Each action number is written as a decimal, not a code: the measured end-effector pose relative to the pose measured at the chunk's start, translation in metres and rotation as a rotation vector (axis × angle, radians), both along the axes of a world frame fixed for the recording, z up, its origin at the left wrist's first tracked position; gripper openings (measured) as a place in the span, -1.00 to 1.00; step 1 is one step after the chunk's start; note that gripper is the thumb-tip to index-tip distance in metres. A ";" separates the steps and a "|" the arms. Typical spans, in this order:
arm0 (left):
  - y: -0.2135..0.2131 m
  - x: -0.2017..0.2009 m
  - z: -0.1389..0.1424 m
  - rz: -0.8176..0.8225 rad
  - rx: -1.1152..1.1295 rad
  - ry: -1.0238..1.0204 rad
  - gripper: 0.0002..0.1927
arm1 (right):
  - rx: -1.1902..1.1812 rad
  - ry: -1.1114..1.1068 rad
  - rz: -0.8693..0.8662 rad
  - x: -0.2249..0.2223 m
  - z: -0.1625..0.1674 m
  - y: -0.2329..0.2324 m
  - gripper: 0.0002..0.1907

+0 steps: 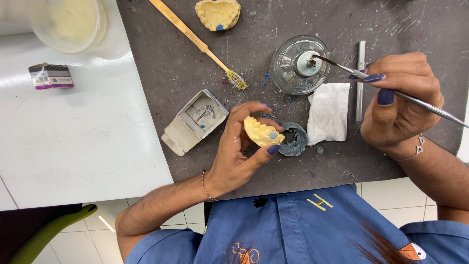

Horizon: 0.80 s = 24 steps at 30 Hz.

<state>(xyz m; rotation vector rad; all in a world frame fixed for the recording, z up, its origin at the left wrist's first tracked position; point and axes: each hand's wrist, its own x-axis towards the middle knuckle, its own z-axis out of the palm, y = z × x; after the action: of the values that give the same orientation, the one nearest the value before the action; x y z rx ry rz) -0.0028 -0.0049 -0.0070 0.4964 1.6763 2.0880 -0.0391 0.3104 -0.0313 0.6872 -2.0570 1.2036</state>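
Left hand (239, 149) clamped on yellow tooth cast (263, 133), right hand (400, 100) pinching metal instrument (391, 90), handle end cut off.

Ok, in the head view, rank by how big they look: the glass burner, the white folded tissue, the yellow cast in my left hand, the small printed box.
1. Glass burner and white tissue: alike, too close to rank.
2. Yellow cast, though partly hidden by the left hand.
3. Small printed box.

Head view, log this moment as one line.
left hand: holds yellow dental cast | right hand: metal instrument, tip in glass burner
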 end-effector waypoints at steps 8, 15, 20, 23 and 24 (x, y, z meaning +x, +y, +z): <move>-0.006 -0.004 0.008 -0.036 -0.167 0.119 -0.36 | 0.018 -0.035 -0.010 0.004 0.000 0.002 -0.92; -0.007 -0.004 0.010 -0.119 -0.016 0.022 -0.43 | 0.021 -0.024 -0.003 0.003 -0.001 0.001 -0.92; -0.009 -0.002 0.011 -0.139 -0.107 0.168 -0.40 | 0.028 -0.034 -0.007 0.004 -0.001 0.001 -0.92; -0.006 -0.002 0.008 -0.243 -0.063 0.320 -0.42 | 0.008 -0.044 -0.013 0.004 -0.001 0.001 -0.92; -0.005 -0.001 0.007 -0.317 -0.026 0.317 -0.42 | 0.008 -0.043 -0.011 0.004 -0.001 0.001 -0.92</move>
<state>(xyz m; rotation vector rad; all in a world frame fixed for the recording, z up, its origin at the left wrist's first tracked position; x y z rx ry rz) -0.0043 -0.0102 0.0001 1.0562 1.6563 1.8255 -0.0356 0.3114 -0.0320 0.6586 -2.0997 1.2146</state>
